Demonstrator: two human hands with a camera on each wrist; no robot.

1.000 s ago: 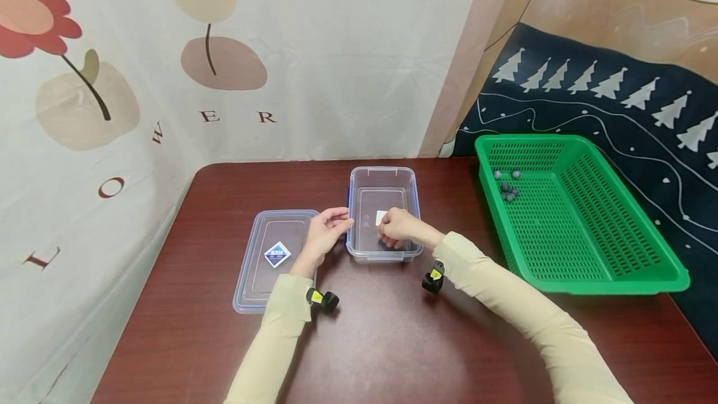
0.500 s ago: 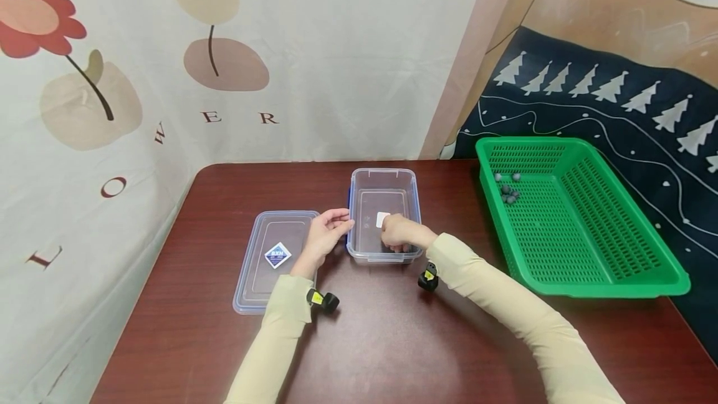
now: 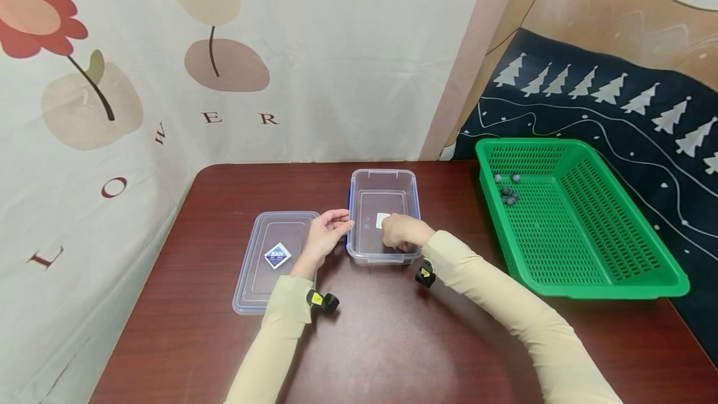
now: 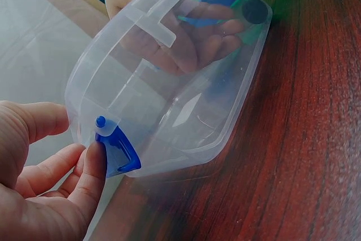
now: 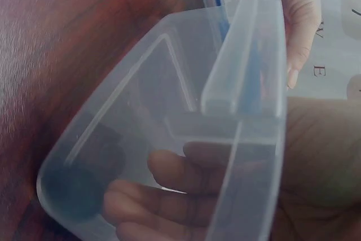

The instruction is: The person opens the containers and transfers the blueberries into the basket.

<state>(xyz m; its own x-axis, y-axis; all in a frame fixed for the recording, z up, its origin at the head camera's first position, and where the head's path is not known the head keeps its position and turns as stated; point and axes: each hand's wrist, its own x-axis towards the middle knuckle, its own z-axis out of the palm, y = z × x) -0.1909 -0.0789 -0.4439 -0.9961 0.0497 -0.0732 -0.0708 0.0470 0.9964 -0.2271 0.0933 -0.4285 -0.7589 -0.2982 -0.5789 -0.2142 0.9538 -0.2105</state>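
A clear plastic box (image 3: 387, 198) stands uncovered on the table. My left hand (image 3: 325, 232) holds its left side, with the thumb at the blue latch (image 4: 119, 150) and a finger against the rim in the left wrist view. My right hand (image 3: 402, 231) reaches down inside the box, fingers loosely bent. Through the wall, a dark round ball (image 4: 255, 11) shows in a bottom corner. In the right wrist view the same ball (image 5: 76, 190) lies just beyond the right fingertips; whether they touch it I cannot tell.
Left of the box lies its clear lid (image 3: 252, 285) with a blue-and-white sticker (image 3: 277, 255), partly under the left hand. A green perforated basket (image 3: 594, 229) at the right holds several small grey balls (image 3: 509, 195). A printed curtain (image 3: 348, 67) hangs behind the table (image 3: 370, 341).
My right hand has shifted slightly right and toward the near right corner inside the box. The left hand stays at the box's side.
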